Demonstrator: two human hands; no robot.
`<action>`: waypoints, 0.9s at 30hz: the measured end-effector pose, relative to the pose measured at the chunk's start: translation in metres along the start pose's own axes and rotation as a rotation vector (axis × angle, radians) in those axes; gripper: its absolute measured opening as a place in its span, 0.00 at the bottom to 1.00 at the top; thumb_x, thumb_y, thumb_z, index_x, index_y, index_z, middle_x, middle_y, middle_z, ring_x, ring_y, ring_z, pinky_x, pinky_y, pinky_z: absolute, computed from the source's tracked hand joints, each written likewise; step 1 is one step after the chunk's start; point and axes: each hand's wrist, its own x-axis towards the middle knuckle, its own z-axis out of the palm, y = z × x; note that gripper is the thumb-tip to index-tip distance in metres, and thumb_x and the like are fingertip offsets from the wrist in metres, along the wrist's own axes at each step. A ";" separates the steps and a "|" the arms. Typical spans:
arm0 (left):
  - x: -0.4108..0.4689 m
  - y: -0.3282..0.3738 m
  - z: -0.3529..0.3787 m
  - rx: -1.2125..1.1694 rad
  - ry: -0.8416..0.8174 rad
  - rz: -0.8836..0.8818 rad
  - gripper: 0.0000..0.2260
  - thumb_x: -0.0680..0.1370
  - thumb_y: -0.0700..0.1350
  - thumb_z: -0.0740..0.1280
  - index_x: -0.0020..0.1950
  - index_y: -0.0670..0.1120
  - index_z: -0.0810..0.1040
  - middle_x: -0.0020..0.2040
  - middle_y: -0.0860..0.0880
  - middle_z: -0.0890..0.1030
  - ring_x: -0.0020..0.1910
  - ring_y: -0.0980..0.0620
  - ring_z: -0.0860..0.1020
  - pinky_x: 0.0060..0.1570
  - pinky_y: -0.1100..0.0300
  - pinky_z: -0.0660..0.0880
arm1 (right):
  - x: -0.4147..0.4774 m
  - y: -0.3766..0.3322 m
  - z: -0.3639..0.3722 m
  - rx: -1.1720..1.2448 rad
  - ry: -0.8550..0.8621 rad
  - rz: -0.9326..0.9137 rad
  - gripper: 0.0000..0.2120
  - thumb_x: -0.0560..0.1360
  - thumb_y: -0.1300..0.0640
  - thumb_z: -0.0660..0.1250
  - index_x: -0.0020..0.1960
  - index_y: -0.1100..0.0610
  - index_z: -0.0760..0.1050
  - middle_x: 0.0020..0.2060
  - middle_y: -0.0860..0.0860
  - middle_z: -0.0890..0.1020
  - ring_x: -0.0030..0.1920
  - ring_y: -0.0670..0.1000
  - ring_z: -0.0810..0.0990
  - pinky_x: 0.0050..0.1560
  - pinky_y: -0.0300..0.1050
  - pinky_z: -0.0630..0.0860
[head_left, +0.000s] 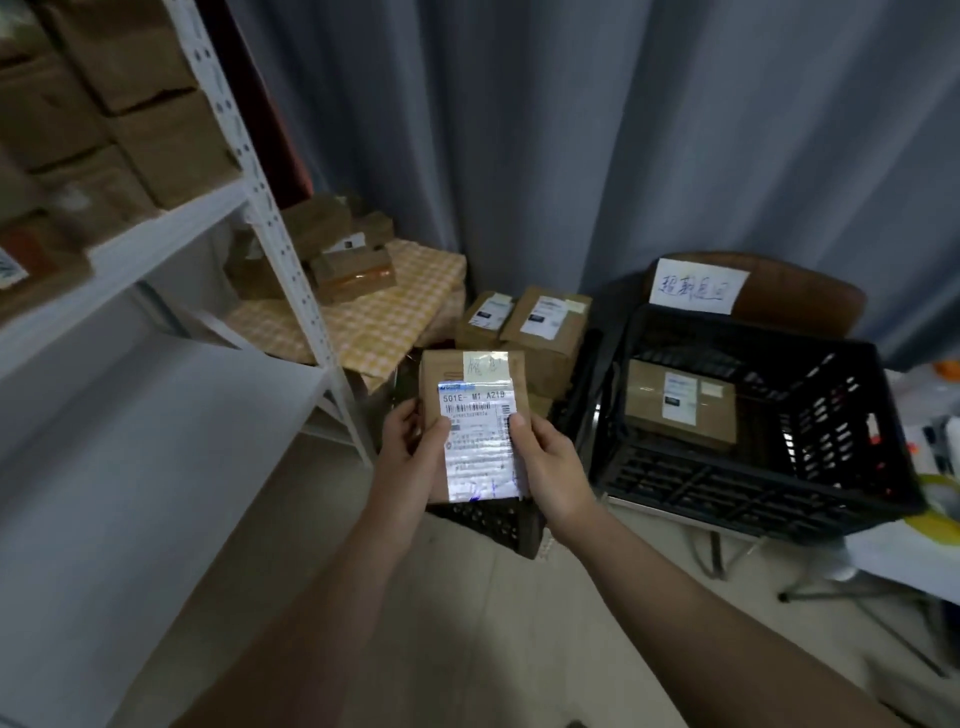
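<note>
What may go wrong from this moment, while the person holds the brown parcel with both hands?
1. The left hand and right hand hold the parcel only at its lower sides. It may slip and fall onto the lower crate.
2. Both thumbs cover edges of the label, and it shines. It may be misread, so the parcel could go to the wrong place, such as the black crate at the right.

The white shipping label (475, 431) on the brown parcel (441, 371) shows in big print "501E- M1 A219" (the last sign may also be a B), with a barcode and print too fine to read below. The tape strip (485, 366) at its top carries pale handwriting, not legible. The paper sign (696, 287) on the chair back (805, 296) has four blue handwritten Chinese characters that I cannot read surely.
</note>
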 end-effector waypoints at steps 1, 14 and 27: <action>0.004 -0.006 0.017 -0.020 -0.037 -0.041 0.23 0.78 0.46 0.67 0.71 0.53 0.64 0.62 0.52 0.78 0.57 0.55 0.79 0.58 0.49 0.76 | 0.003 0.002 -0.020 -0.031 0.008 0.017 0.13 0.81 0.50 0.59 0.61 0.53 0.77 0.49 0.47 0.84 0.48 0.45 0.84 0.43 0.38 0.79; 0.079 -0.084 0.087 -0.031 0.074 -0.637 0.33 0.74 0.58 0.68 0.74 0.60 0.56 0.62 0.45 0.77 0.52 0.42 0.80 0.34 0.53 0.79 | 0.077 0.067 -0.101 -0.670 -0.218 0.179 0.40 0.67 0.38 0.73 0.73 0.47 0.61 0.59 0.49 0.67 0.65 0.51 0.68 0.64 0.48 0.70; 0.277 -0.119 0.031 0.663 -0.259 -0.400 0.14 0.80 0.47 0.61 0.59 0.39 0.75 0.55 0.39 0.79 0.54 0.42 0.78 0.56 0.45 0.74 | 0.251 0.110 -0.081 -1.186 -0.165 0.241 0.51 0.65 0.39 0.73 0.77 0.48 0.46 0.74 0.55 0.52 0.74 0.60 0.47 0.68 0.61 0.65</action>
